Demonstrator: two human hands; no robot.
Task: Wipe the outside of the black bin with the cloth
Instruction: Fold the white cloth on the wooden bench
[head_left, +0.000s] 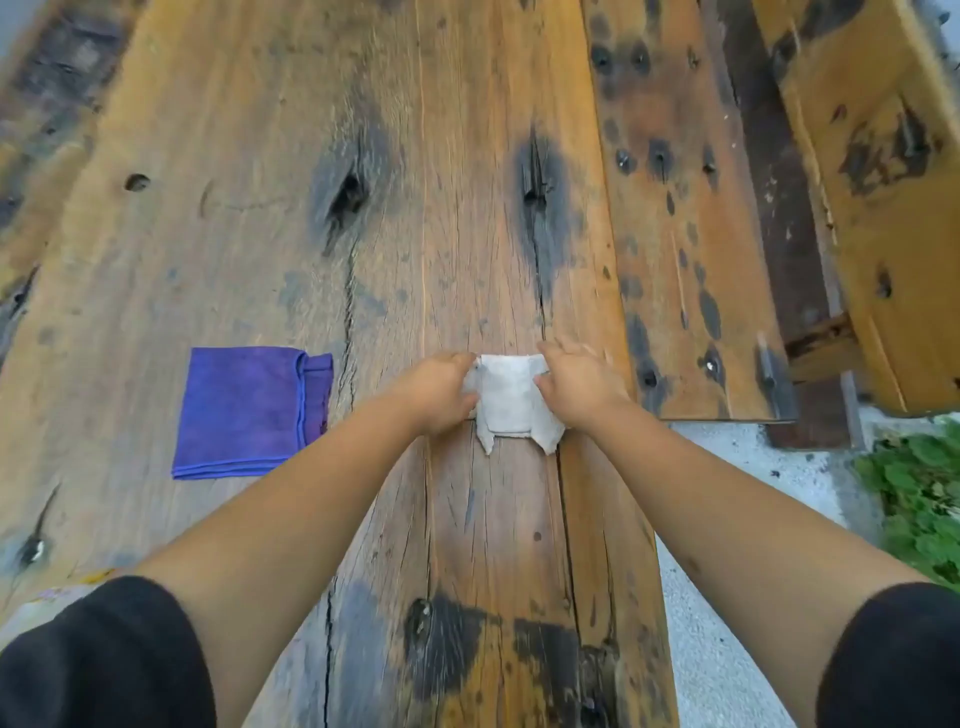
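Both hands meet over a small white cloth (511, 400) on the weathered wooden table (260, 182). Left hand (439, 389) grips the cloth's left edge, fingers curled onto it; right hand (576, 387) pinches the right edge between thumb and fingers. The cloth looks folded, with 2 corners hanging toward the person at its near edge. A folded purple cloth (249, 410) lies flat on the table to the left, well apart from the hands. Black sleeves (104, 660) cover the upper arms. Green plants (919, 493) and pale ground show beyond the table's right edge. No black bin shows in view.
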